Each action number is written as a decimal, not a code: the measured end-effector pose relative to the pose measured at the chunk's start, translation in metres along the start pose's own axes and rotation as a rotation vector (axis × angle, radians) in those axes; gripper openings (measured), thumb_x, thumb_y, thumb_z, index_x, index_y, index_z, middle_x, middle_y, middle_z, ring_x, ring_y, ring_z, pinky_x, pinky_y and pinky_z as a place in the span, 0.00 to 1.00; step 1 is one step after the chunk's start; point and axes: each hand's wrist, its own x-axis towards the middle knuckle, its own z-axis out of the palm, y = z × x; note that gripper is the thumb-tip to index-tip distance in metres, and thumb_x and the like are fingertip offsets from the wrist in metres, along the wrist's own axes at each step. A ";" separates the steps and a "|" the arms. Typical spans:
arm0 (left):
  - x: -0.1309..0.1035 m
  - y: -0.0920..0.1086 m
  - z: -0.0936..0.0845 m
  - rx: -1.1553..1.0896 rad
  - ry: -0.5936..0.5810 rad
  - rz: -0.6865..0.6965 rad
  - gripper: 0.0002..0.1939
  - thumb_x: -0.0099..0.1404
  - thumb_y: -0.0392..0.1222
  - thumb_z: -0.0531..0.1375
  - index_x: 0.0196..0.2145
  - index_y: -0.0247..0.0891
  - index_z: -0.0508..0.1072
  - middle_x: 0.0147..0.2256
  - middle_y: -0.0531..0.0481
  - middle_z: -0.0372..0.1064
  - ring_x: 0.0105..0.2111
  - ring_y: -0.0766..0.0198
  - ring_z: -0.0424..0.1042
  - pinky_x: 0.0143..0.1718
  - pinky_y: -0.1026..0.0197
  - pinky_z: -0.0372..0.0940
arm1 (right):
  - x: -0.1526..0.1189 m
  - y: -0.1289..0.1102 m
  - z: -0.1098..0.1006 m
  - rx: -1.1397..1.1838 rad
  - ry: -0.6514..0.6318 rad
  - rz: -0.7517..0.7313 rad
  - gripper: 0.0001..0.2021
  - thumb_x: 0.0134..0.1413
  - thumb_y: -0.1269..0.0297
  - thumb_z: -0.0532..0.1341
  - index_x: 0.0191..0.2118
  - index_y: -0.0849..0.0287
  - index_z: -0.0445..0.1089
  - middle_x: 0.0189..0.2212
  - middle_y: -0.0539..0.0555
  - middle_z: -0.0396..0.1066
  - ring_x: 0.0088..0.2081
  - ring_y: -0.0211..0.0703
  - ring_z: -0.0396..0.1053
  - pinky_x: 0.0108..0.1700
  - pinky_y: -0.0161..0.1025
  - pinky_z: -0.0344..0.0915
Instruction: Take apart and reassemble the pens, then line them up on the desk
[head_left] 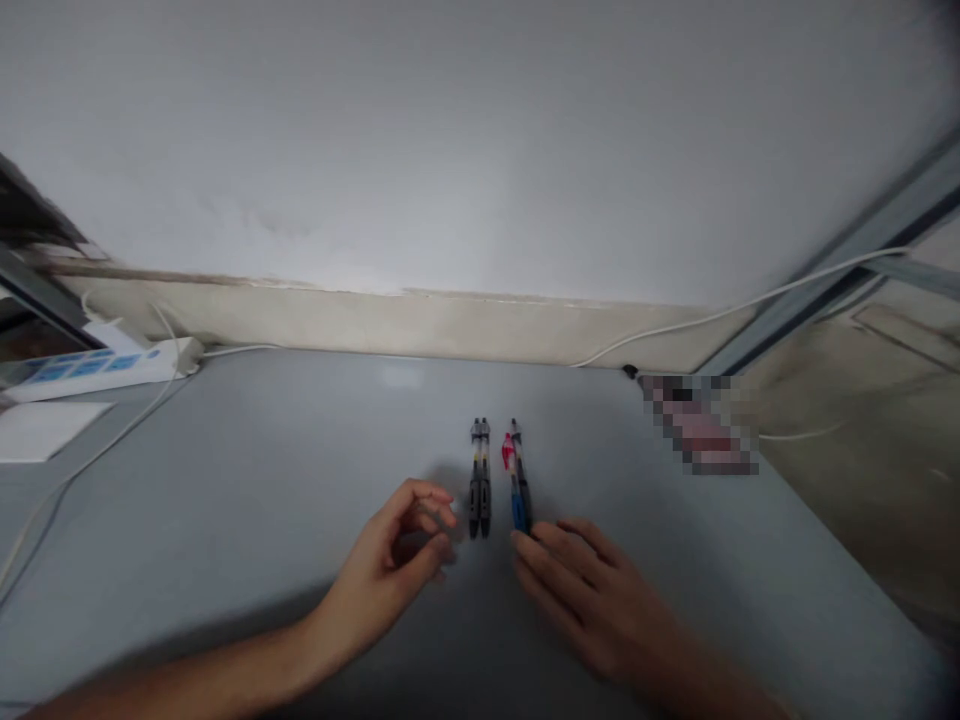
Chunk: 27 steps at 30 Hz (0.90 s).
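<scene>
Two dark pens (479,480) lie side by side on the grey table (300,440), clips toward the far end. To their right, a pen with a red clip and blue grip (519,510) lies at a slight slant against another dark pen (523,470). My left hand (397,555) hovers just left of the dark pair, fingers loosely curled and apart, holding nothing. My right hand (585,585) is palm down, its fingers stretched toward the near end of the blue-grip pen. The fingertips meet or nearly meet that pen; my right thumb is hard to make out.
A white power strip (112,370) with blue sockets and a white sheet (49,430) are at the left, with a white cable (112,440) crossing the table. A blurred-out reddish object (701,430) lies by the right edge. The wall (480,170) stands behind.
</scene>
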 end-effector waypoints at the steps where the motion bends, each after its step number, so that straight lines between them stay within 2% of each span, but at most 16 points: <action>1: -0.001 0.000 0.000 0.005 0.001 0.001 0.12 0.63 0.40 0.63 0.44 0.41 0.68 0.38 0.49 0.66 0.34 0.63 0.69 0.29 0.64 0.71 | -0.004 0.001 -0.005 0.020 0.006 0.001 0.23 0.72 0.78 0.43 0.44 0.62 0.77 0.42 0.58 0.83 0.43 0.50 0.77 0.48 0.49 0.72; 3: -0.002 -0.001 0.000 0.009 -0.006 -0.001 0.12 0.63 0.40 0.63 0.45 0.42 0.68 0.38 0.49 0.66 0.34 0.62 0.69 0.29 0.64 0.71 | -0.014 0.001 -0.014 0.107 0.031 0.049 0.20 0.72 0.76 0.44 0.50 0.62 0.73 0.44 0.59 0.82 0.45 0.51 0.77 0.49 0.49 0.72; 5: -0.005 -0.003 0.000 0.010 -0.026 0.002 0.12 0.65 0.40 0.62 0.46 0.43 0.68 0.40 0.48 0.66 0.34 0.62 0.69 0.29 0.64 0.70 | -0.024 -0.002 -0.019 0.239 0.080 0.201 0.15 0.72 0.73 0.49 0.53 0.58 0.70 0.45 0.60 0.80 0.49 0.51 0.76 0.50 0.48 0.73; 7: -0.008 -0.004 0.000 0.022 -0.062 0.009 0.15 0.65 0.39 0.62 0.49 0.46 0.67 0.43 0.48 0.66 0.34 0.63 0.69 0.29 0.65 0.69 | -0.030 -0.008 -0.022 0.381 0.221 0.420 0.10 0.71 0.70 0.53 0.50 0.50 0.68 0.42 0.57 0.79 0.45 0.48 0.77 0.45 0.43 0.76; 9: -0.012 -0.005 0.000 0.052 -0.116 -0.002 0.19 0.66 0.39 0.62 0.53 0.48 0.65 0.41 0.49 0.67 0.31 0.65 0.68 0.27 0.67 0.66 | -0.030 -0.015 -0.025 0.546 0.344 0.631 0.05 0.71 0.65 0.56 0.45 0.46 0.67 0.37 0.53 0.77 0.38 0.45 0.78 0.39 0.39 0.78; 12: -0.017 -0.004 0.003 0.074 -0.224 -0.059 0.28 0.64 0.37 0.64 0.58 0.52 0.62 0.35 0.52 0.69 0.29 0.66 0.69 0.27 0.67 0.64 | -0.025 -0.023 -0.028 0.777 0.490 0.889 0.03 0.68 0.57 0.59 0.41 0.45 0.68 0.33 0.52 0.74 0.32 0.45 0.76 0.31 0.38 0.78; 14: -0.019 -0.004 0.005 0.061 -0.258 -0.065 0.31 0.62 0.35 0.66 0.59 0.52 0.62 0.38 0.51 0.69 0.31 0.65 0.69 0.30 0.66 0.65 | -0.022 -0.027 -0.025 0.914 0.550 0.983 0.04 0.67 0.56 0.61 0.38 0.46 0.68 0.33 0.51 0.73 0.29 0.43 0.75 0.29 0.37 0.78; 16: -0.018 -0.005 0.007 0.006 -0.264 -0.079 0.27 0.61 0.37 0.66 0.56 0.50 0.66 0.39 0.50 0.69 0.30 0.66 0.68 0.29 0.66 0.65 | -0.022 -0.030 -0.018 1.022 0.564 1.027 0.07 0.67 0.56 0.61 0.36 0.48 0.68 0.33 0.50 0.72 0.26 0.41 0.74 0.29 0.37 0.77; 19: -0.017 -0.010 0.009 -0.093 -0.232 -0.145 0.10 0.66 0.47 0.64 0.43 0.42 0.72 0.29 0.54 0.66 0.21 0.71 0.62 0.21 0.69 0.60 | -0.028 -0.027 -0.008 1.052 0.473 1.029 0.07 0.67 0.57 0.60 0.36 0.49 0.68 0.33 0.51 0.73 0.30 0.43 0.77 0.33 0.37 0.78; 21: -0.015 -0.013 0.008 -0.124 -0.173 -0.158 0.13 0.66 0.52 0.64 0.37 0.39 0.72 0.23 0.57 0.62 0.18 0.73 0.59 0.18 0.70 0.57 | -0.037 -0.011 -0.006 0.919 0.341 0.949 0.06 0.68 0.57 0.58 0.41 0.49 0.69 0.35 0.53 0.76 0.38 0.48 0.80 0.39 0.39 0.78; 22: -0.014 -0.014 0.007 -0.136 -0.148 -0.141 0.14 0.65 0.52 0.64 0.36 0.39 0.72 0.22 0.58 0.61 0.18 0.72 0.60 0.19 0.70 0.58 | -0.044 0.004 -0.007 0.761 0.268 0.899 0.07 0.70 0.57 0.55 0.43 0.48 0.70 0.39 0.53 0.78 0.41 0.48 0.80 0.41 0.39 0.78; 23: -0.014 -0.015 0.007 -0.152 -0.133 -0.123 0.15 0.65 0.53 0.65 0.36 0.38 0.72 0.22 0.58 0.62 0.18 0.72 0.61 0.19 0.69 0.59 | -0.051 0.022 -0.010 0.542 0.141 0.889 0.08 0.71 0.59 0.53 0.46 0.48 0.70 0.45 0.54 0.78 0.45 0.47 0.79 0.45 0.40 0.77; 24: -0.013 -0.015 0.006 -0.174 -0.128 -0.105 0.15 0.64 0.54 0.65 0.36 0.38 0.72 0.22 0.58 0.62 0.19 0.71 0.62 0.19 0.69 0.60 | -0.060 0.043 -0.012 0.293 0.059 0.792 0.11 0.71 0.58 0.51 0.46 0.47 0.70 0.46 0.55 0.78 0.46 0.48 0.79 0.46 0.42 0.76; 27: -0.011 -0.014 0.006 -0.221 -0.120 -0.085 0.17 0.65 0.55 0.65 0.35 0.38 0.72 0.22 0.57 0.64 0.18 0.71 0.64 0.19 0.69 0.61 | -0.091 0.113 -0.018 0.055 0.035 0.785 0.18 0.68 0.52 0.51 0.45 0.57 0.74 0.50 0.67 0.75 0.53 0.63 0.71 0.56 0.62 0.66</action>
